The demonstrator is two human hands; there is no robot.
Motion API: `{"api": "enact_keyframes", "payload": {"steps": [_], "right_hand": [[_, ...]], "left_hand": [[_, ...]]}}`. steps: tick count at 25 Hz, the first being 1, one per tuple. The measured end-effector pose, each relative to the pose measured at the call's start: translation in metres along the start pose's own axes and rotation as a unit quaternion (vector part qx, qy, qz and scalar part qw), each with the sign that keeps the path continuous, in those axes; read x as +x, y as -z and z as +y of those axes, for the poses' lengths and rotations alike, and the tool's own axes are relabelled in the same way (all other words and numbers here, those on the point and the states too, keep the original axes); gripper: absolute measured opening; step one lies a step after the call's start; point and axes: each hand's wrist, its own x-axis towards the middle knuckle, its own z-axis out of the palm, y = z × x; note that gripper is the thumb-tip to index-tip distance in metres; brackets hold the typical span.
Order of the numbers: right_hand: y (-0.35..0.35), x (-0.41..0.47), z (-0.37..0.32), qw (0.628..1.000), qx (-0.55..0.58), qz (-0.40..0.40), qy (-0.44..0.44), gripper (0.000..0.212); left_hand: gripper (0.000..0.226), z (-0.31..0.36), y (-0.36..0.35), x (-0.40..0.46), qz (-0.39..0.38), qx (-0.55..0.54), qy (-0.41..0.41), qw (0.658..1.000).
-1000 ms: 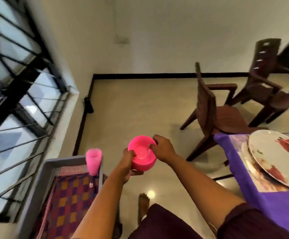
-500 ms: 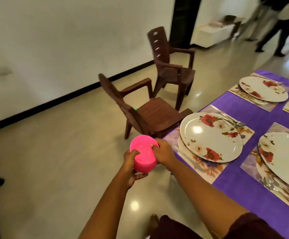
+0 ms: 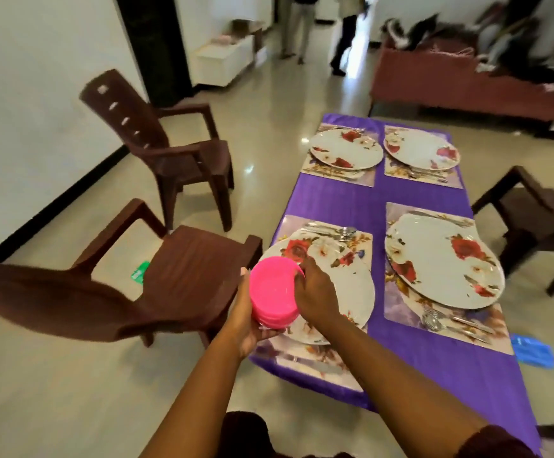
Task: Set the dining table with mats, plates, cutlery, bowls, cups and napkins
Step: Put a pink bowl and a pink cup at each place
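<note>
Bowls (image 3: 274, 294) — a pink nested stack, carried in both hands just above the near-left corner of the tabletop (image 3: 335, 200), over the rim of the nearest plate. Left hand (image 3: 245, 320) cupped under and around the stack's left side, fingers curled beneath it; right hand (image 3: 315, 294) curled over the right rim, fingertips hooked on the top bowl as if to lift it off. Both grips closed on the stack, not on anything else.

Judged from the layout, roughly midway. Done: purple cloth spread, four floral mats laid, one at each corner. Near-left plate (image 3: 335, 279) on its mat, cutlery (image 3: 331, 230) just beyond its far rim. Far-left plate (image 3: 346, 148) set, cutlery faintly visible at the mat's far edge. Far-right plate (image 3: 422, 150) set, cutlery along its near side. Near-right plate (image 3: 440, 259) set — fork and spoon (image 3: 434, 320) by its near rim, a knife along the far one.

Left to do: no bowl yet down at any place; no cups or napkins on the tabletop.
</note>
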Motion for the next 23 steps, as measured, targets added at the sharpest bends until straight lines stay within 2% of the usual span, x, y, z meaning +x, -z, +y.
{"api": "enact_keyframes", "payload": {"steps": [4, 8, 13, 15, 18, 23], "right_hand": [[0.002, 0.018, 0.018, 0.991, 0.009, 0.096, -0.098, 0.021], [0.006, 0.022, 0.027, 0.965, 0.029, 0.180, -0.189, 0.030], [0.018, 0.021, 0.028, 0.928, 0.071, 0.208, -0.300, 0.027], [0.024, 0.018, 0.028, 0.899, 0.153, 0.219, -0.347, 0.025], [0.036, 0.013, 0.023, 0.807, 0.357, 0.251, -0.398, 0.012], [0.028, 0.001, 0.056, 0.742, 0.391, 0.288, -0.462, 0.026]], "left_hand": [[0.104, 0.019, -0.021, 0.045, -0.055, 0.067, 0.036, 0.996], [0.092, 0.038, -0.037, 0.077, -0.129, 0.155, 0.066, 0.977], [0.082, 0.047, -0.049, 0.093, -0.187, 0.209, 0.110, 0.954], [0.083, 0.046, -0.049, 0.099, -0.193, 0.223, 0.123, 0.948], [0.067, 0.040, -0.048, 0.105, -0.198, 0.208, 0.124, 0.950], [0.045, 0.042, -0.048, 0.113, -0.171, 0.181, 0.112, 0.962]]}}
